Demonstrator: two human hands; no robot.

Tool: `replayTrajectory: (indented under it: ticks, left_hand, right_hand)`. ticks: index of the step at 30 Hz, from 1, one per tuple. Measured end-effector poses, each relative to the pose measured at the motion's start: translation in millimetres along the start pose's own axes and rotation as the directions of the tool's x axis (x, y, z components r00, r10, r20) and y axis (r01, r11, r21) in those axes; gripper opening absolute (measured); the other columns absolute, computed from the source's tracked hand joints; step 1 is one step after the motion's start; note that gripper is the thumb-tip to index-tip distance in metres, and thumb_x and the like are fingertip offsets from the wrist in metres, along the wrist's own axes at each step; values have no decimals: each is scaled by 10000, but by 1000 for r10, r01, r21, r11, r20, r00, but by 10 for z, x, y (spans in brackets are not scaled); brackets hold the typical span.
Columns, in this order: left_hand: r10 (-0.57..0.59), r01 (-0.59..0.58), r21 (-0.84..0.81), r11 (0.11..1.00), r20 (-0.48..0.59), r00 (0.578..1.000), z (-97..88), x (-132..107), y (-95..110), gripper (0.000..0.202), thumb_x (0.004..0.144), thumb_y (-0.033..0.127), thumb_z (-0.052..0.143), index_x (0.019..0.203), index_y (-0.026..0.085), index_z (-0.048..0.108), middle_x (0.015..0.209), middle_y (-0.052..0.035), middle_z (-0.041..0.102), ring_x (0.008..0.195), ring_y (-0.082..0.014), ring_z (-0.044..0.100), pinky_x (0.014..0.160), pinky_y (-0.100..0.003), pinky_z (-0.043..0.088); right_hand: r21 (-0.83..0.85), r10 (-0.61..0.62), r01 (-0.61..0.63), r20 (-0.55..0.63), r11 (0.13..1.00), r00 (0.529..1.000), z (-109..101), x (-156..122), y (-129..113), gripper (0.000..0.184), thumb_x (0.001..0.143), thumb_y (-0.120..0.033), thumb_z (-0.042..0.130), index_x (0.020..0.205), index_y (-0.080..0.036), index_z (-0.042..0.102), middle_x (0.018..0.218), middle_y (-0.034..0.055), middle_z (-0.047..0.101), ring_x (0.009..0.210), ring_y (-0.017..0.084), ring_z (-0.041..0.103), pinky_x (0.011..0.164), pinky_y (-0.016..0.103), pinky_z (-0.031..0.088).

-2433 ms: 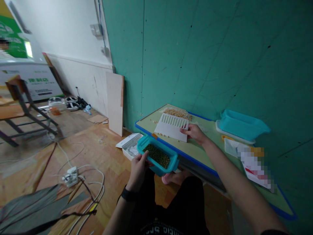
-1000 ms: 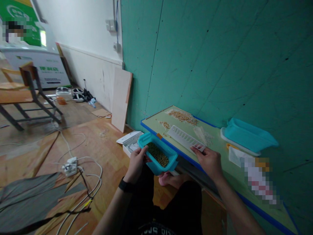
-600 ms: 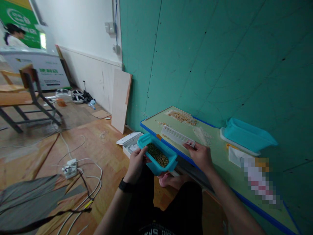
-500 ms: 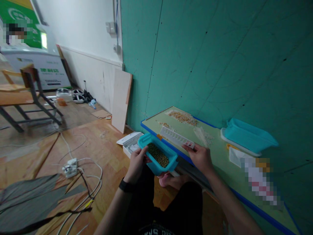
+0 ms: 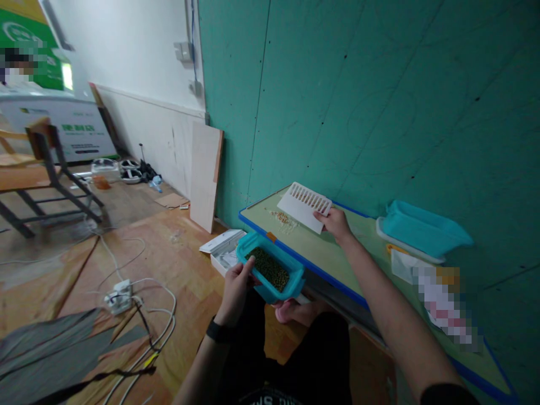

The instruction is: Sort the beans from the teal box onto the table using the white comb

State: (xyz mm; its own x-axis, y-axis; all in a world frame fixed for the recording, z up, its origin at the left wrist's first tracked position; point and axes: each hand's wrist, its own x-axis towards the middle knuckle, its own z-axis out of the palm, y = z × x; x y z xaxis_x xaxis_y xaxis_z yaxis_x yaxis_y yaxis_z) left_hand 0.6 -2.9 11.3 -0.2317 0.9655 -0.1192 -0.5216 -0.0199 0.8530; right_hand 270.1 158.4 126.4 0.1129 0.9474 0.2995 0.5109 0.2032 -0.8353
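My left hand [image 5: 237, 286] grips the near rim of a teal plastic box [image 5: 271, 273] filled with green beans, held just below the blue front edge of the low table [image 5: 320, 256]. My right hand [image 5: 336, 223] is stretched out over the table and pinches the corner of a white slotted sorting board [image 5: 304, 206], tilted up on edge with beans caught in its slots. A small scatter of yellow beans [image 5: 282, 217] lies on the tabletop in front of the board.
A second teal box [image 5: 424, 228] sits on a white lid at the right of the table, by the teal wall. An open white case [image 5: 223, 251] lies on the wooden floor. A power strip [image 5: 119, 296] and cables lie to the left.
My right hand has carried the white board from the table's near edge back to the far side and tilted it upright. The teal box in my left hand stays put.
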Motion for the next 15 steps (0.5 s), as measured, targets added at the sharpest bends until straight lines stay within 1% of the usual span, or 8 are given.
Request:
replayTrajectory:
  ticks: [3,5,7,10,15]
  left_hand:
    - [1,-1,1,1000,-12,1000,-32,-22,-23,479,650,550,889,580,175,599,504,17,599,443,-121,561,473,-239,491]
    - [-7,7,-6,1000,-15,1000,-46,-31,-23,464,652,544,890,610,171,618,523,19,608,461,-123,572,485,-240,496]
    - [-15,15,-13,1000,-14,1000,-53,-37,-18,471,647,551,892,619,171,616,529,25,604,472,-123,575,492,-238,498]
    - [-14,14,-8,1000,-19,1000,-55,-44,-12,504,627,577,895,596,177,590,515,35,587,462,-115,562,491,-234,492]
    - [-7,7,12,1000,0,1000,-51,-51,-1,505,619,592,895,627,171,616,534,30,605,477,-116,571,506,-231,492]
  right_hand:
    - [182,153,-168,94,969,984,97,47,25,296,631,-449,799,728,-199,675,760,77,753,653,250,702,570,400,601]
    - [251,198,-219,106,943,975,130,21,36,301,620,-434,818,748,-204,670,783,77,757,676,255,712,590,415,614]
    - [285,219,-238,97,929,971,140,-4,55,292,629,-416,821,767,-208,672,805,80,764,720,265,727,625,425,626]
    - [287,237,-255,97,923,967,142,-21,91,263,648,-389,812,774,-206,672,800,80,764,758,276,739,649,424,630]
    - [293,246,-274,129,916,961,178,-44,101,240,653,-346,806,770,-193,664,778,69,759,703,244,726,608,369,613]
